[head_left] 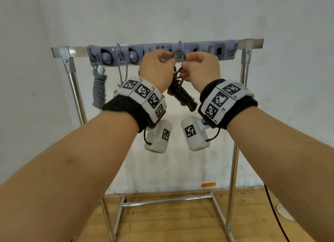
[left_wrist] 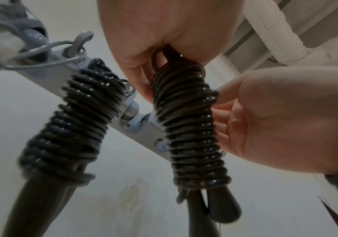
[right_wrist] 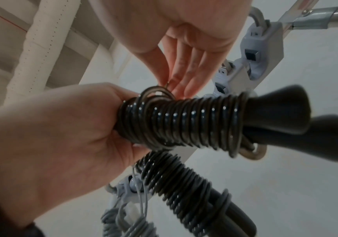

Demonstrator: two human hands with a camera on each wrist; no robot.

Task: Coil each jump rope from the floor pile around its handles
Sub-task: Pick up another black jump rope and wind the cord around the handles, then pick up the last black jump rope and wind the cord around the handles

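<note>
We raise both forearms toward the upper middle of the frame; our left hand (head_left: 156, 66) and right hand (head_left: 200, 68) meet knuckle to knuckle, fingers curled and pinching.

hidden: hook (head_left: 179, 56) partly behind hands | cut off: second black rope (left_wrist: 68, 121) handles, blurred

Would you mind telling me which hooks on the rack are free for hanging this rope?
Free: the hook at the rack's right end. Crowded: the left, where grey ropes hang; both hands work the black rope at the centre hook.
</note>
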